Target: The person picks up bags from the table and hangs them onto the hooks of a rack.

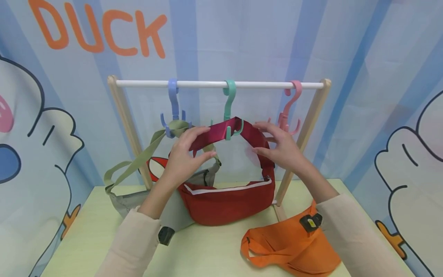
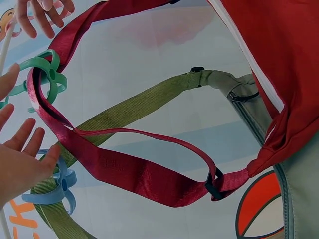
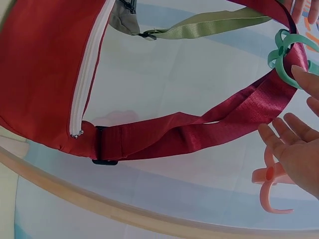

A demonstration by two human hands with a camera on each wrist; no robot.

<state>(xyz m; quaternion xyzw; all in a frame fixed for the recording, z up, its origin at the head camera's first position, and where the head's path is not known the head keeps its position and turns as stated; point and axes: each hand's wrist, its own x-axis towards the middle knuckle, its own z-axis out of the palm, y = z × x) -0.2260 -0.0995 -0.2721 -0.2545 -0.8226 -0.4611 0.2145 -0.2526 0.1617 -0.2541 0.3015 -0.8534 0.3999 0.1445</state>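
Observation:
A red waist bag (image 1: 228, 207) with a white zipper hangs by its dark red strap (image 1: 254, 136) from the green hook (image 1: 230, 100) in the middle of the rail. My left hand (image 1: 183, 154) is just left of the strap's top, thumb and fingers spread. On the other side my right hand (image 1: 282, 148) stands with loosely extended fingers close to the strap. Both wrist views show no fingers curled round the strap: the left hand (image 2: 25, 159) lies beside it, and the right hand (image 3: 299, 149) has fingertips right at its edge.
A grey-green bag (image 1: 173, 211) hangs behind by its green strap from the blue hook (image 1: 174, 100). The pink hook (image 1: 292, 104) is on the right of the white rail (image 1: 204, 83). An orange bag (image 1: 294, 242) lies on the table (image 1: 204, 250), front right.

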